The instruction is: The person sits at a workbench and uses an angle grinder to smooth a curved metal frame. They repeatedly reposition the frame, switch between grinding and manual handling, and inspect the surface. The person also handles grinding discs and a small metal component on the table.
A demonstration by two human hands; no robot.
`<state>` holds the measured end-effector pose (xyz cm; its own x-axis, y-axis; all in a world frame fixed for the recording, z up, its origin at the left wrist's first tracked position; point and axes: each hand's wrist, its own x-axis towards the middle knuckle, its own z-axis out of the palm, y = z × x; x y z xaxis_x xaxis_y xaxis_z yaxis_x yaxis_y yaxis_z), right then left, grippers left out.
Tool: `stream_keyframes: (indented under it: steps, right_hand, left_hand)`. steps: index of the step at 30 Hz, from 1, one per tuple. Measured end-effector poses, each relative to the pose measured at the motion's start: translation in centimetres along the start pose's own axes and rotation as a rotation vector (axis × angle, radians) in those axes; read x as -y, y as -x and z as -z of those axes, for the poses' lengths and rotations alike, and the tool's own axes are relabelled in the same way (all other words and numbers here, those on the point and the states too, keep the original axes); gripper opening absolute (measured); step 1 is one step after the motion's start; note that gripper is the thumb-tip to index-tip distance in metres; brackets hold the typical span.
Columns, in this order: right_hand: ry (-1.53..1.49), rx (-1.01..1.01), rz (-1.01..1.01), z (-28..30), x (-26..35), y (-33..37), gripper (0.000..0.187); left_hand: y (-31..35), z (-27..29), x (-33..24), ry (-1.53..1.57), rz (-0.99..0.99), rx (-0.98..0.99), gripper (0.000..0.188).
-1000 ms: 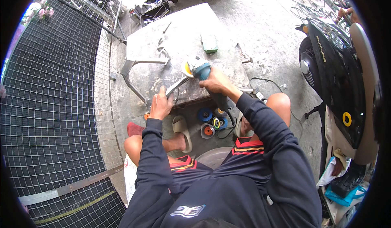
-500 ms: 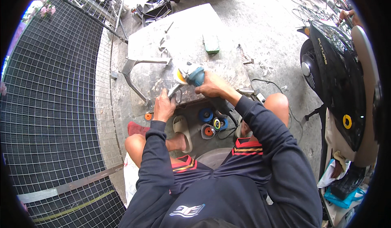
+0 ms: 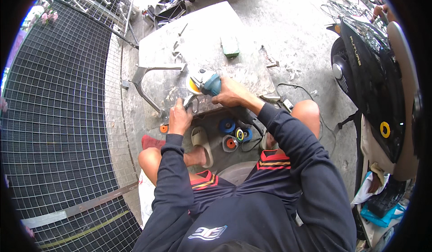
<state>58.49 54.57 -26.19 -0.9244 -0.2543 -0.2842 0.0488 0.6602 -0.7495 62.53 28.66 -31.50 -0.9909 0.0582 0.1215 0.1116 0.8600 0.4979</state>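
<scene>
My right hand [image 3: 232,92] is wrapped round the body of a teal and grey angle grinder [image 3: 208,81]. A yellow and white disc [image 3: 194,85] sits on the grinder's head, over the near half of a worn metal-topped low table [image 3: 207,31]. My left hand [image 3: 180,117] pinches a small metal bracket [image 3: 190,100] at the table's near edge, close to the disc. Whether disc and bracket touch, I cannot tell. Left of them lies a bent metal frame piece [image 3: 143,78]. A green block [image 3: 230,47] rests farther back.
Below the table edge lie several grinding discs [image 3: 230,142] between my feet. A grey power cable [image 3: 310,93] runs along the floor at right. A black motorcycle [image 3: 366,90] stands on the right, a wire mesh panel [image 3: 58,117] on the left. A black bin [image 3: 170,8] holds metal parts.
The grinder has shifted slightly left, its disc turned a little away from the bracket. My left hand still holds the bracket, now tilted a bit differently.
</scene>
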Motion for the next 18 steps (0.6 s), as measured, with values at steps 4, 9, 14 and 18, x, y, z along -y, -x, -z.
stream_keyframes:
  steps: [4,9,14,18]
  right_hand:
    - [-0.046,-0.001,-0.012,-1.1,-1.0,-0.2,0.064]
    - [0.019,-0.175,-0.061,-1.6,-1.5,-1.1,0.068]
    - [0.057,-0.098,0.017,-3.5,-0.9,-0.5,0.066]
    - [0.061,-0.151,-0.048,-2.8,-1.1,-1.3,0.062]
  left_hand:
    - [-1.5,-0.3,2.6,-0.076,0.107,0.084,0.043]
    - [-2.1,-0.9,3.9,0.320,0.401,0.282,0.031]
    - [-1.5,-0.8,3.1,0.634,0.595,0.320,0.031]
    - [-1.2,-0.7,2.6,0.581,0.601,0.315,0.032]
